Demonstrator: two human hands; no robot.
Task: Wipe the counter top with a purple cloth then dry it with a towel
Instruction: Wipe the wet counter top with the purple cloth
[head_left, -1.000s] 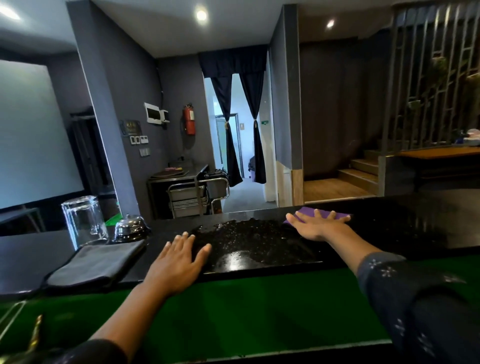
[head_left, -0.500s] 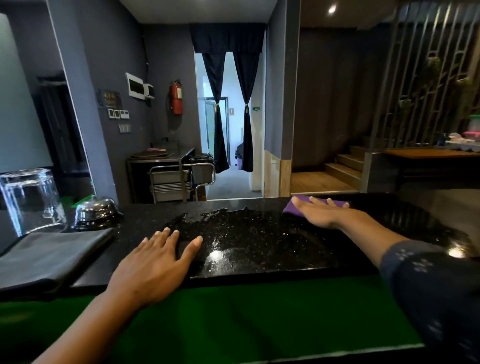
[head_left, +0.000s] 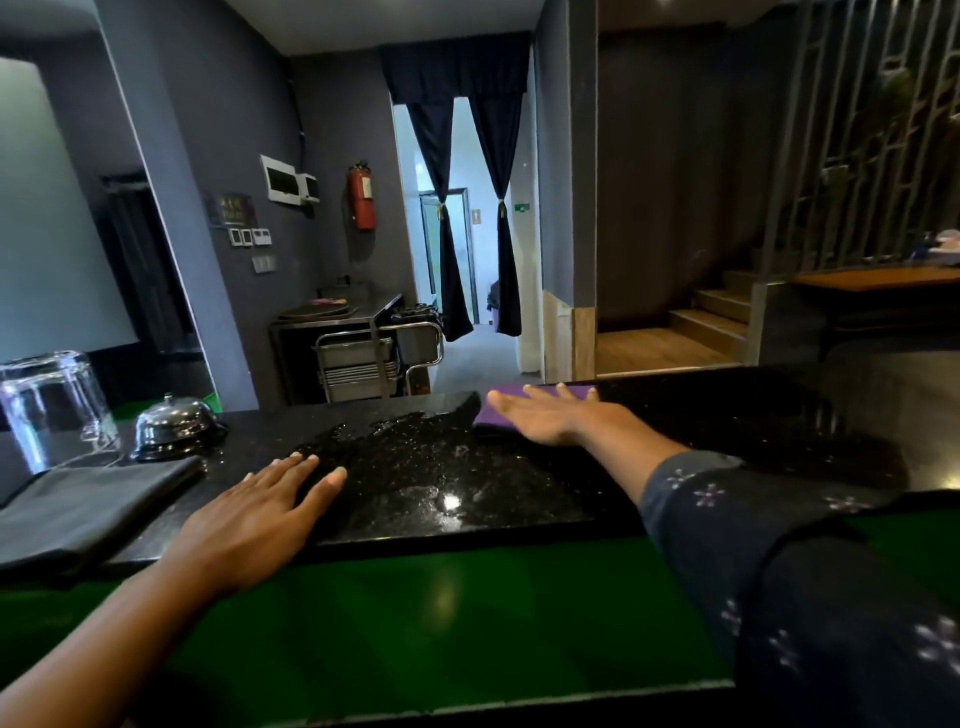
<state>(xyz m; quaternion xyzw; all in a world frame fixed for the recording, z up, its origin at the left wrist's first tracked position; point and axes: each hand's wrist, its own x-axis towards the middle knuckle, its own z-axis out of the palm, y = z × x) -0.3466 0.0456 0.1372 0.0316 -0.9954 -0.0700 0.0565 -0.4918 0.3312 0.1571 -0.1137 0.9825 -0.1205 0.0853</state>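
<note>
Right hand (head_left: 558, 418) lies flat with fingers straight, palm pressing the purple cloth (head_left: 540, 400) against the far edge of the tabletop (head_left: 779, 431), right of frame centre; this grip is a press, not a pinch, and nothing is clamped. Left hand (head_left: 260, 512) is likewise spread flat, fingers apart, resting on the near edge at lower left and holding nothing.

Items, largest first. The tabletop is black, speckled stone running the full width of the frame, with a green panel below its near edge. A wet patch (head_left: 426, 467) covers its centre, glistening under a light reflection. A grey towel (head_left: 88, 512), folded, lies at the left edge of the frame on the tabletop, just beside the left hand. An upturned glass (head_left: 52, 405) stands behind the towel, and a chrome bell (head_left: 174, 426) sits to its right. The cloth itself shows only as a purple strip around the right hand's fingers.

Assessment: wiping appears under way and incomplete, since the wet patch remains. The governing relation is that the patch lies to the left of and nearer than the cloth, between the two hands, with its long axis running left to right. The right hand would likely need to sweep leftward and toward the near edge. The left hand is plainly the nearer to the towel for the drying step, not yet begun.
</note>
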